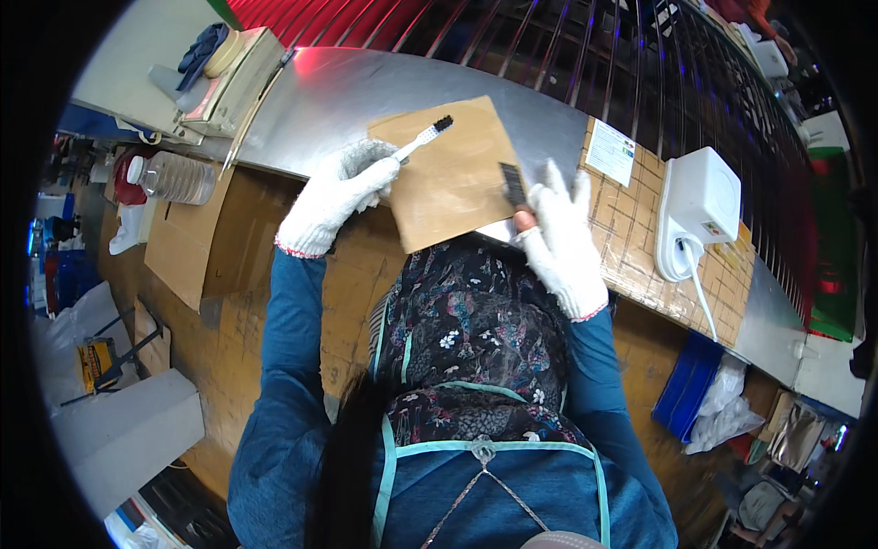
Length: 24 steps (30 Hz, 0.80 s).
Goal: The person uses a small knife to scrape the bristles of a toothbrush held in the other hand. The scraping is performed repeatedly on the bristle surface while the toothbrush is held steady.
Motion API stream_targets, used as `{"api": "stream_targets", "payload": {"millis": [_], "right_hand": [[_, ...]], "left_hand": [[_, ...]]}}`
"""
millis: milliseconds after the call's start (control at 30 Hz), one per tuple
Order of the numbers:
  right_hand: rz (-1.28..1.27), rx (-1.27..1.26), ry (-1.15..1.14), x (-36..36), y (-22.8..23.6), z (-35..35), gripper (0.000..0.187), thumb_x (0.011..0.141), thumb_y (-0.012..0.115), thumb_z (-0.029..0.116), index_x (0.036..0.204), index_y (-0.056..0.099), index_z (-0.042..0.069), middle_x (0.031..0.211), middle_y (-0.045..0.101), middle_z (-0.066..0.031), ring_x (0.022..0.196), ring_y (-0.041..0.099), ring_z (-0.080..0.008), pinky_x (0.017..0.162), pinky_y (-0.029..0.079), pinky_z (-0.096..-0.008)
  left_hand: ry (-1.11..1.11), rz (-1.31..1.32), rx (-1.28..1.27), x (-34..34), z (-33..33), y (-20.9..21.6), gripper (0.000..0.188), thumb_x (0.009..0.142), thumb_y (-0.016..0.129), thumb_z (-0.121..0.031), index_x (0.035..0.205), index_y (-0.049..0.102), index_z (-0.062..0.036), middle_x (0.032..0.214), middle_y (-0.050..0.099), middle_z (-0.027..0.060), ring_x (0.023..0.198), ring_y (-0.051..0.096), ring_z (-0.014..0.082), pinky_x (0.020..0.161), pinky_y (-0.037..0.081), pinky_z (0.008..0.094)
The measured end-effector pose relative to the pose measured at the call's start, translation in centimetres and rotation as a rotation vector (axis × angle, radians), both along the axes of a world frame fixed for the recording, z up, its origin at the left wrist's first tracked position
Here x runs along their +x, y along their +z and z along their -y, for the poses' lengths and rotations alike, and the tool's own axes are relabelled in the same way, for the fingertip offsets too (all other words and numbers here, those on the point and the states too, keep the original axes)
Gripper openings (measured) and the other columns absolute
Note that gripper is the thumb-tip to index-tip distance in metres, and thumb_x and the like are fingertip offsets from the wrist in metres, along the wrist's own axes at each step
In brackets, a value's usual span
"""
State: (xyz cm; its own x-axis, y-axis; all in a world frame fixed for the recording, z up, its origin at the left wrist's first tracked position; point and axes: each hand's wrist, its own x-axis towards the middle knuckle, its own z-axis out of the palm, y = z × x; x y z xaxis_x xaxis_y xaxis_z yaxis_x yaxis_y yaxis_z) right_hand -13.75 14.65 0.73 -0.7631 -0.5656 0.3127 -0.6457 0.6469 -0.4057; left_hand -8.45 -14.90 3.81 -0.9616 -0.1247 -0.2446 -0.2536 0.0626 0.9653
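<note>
My left hand (pixel 343 190), in a white knit glove, closes round the white handle of a toothbrush (pixel 421 141). Its black bristles are over a brown cardboard sheet (pixel 453 188) on the metal bench. At the sheet's right edge, my gloved right hand (pixel 560 229) pinches a small dark flat piece (pixel 512 184). One bare fingertip shows beside the piece, and the other fingers are slightly spread. Brush and dark piece are apart. What the dark piece is cannot be made out.
Bare metal shows on the bench (pixel 366 87) beyond the sheet; a roller conveyor (pixel 521 41) runs behind. On cardboard at right stands a white device (pixel 700 201) with a cable. To the left are a clear plastic bottle (pixel 178 177) and an open carton (pixel 197 238).
</note>
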Motion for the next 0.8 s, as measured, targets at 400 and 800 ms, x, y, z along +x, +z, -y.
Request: {"api": "stream_targets", "payload": {"millis": [400,800], "right_hand": [[0.206,-0.368,-0.225,1.1,1.5,-2.2,0.019,0.092,0.062,0.012,0.108,0.062,0.002,0.105,0.061,-0.018,0.103,0.062,-0.0303,0.094,0.045,-0.0443],[0.841,-0.637,-0.571,5.7,0.1,-1.0,0.015,0.093,0.069,0.016,0.092,0.064,0.002,0.072,0.058,0.0014,0.061,0.048,-0.0052,0.052,0.038,-0.0236]], "left_hand": [[-0.521,0.125,-0.108,-4.2,2.9,2.4,0.034,0.084,0.074,-0.024,0.106,0.072,0.002,0.072,0.062,-0.001,0.063,0.052,0.0036,0.055,0.041,0.0202],[-1.366,0.386,-0.64,-18.7,-4.8,3.6,0.034,0.073,0.087,-0.015,0.101,0.076,0.0009,0.083,0.075,0.009,0.072,0.068,0.0136,0.064,0.055,0.0279]]}}
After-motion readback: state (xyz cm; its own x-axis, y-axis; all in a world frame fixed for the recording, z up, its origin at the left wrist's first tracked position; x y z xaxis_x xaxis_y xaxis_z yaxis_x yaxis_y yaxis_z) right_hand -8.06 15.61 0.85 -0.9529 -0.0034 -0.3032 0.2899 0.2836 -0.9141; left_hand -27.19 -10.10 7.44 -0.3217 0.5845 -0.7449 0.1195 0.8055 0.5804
